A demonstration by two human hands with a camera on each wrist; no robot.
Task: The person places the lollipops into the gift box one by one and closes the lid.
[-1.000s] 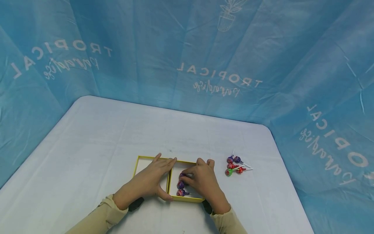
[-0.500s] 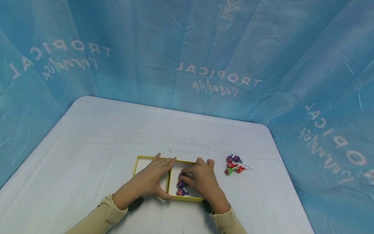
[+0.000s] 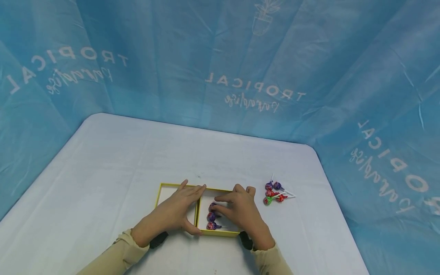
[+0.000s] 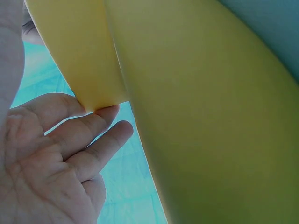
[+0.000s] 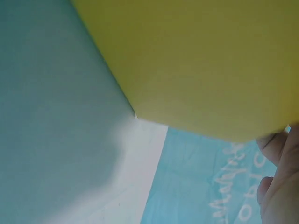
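Two shallow yellow-rimmed box halves (image 3: 220, 233) lie side by side on the table, white inside. Across the line where they meet, my left hand (image 3: 172, 212) grips the box, thumb at the near wall and fingers at the far edge. In the left wrist view its fingertips touch the yellow wall (image 4: 93, 65). In the right half, wrapped lollipops (image 3: 211, 217) stand in a column along the left wall. Over the topmost one, my right hand (image 3: 240, 210) has index finger and thumb parted, the thumb touching or very near the candy. The sticks are partly hidden.
Several more lollipops (image 3: 275, 193), purple, red and green, lie in a loose pile right of the box. A white cloth covers the table (image 3: 172, 152). Blue printed curtains (image 3: 192, 68) hang behind and at both sides.
My right index finger has lifted slightly away from the thumb, widening the gap over the top lollipop. The left hand and the box keep their places.
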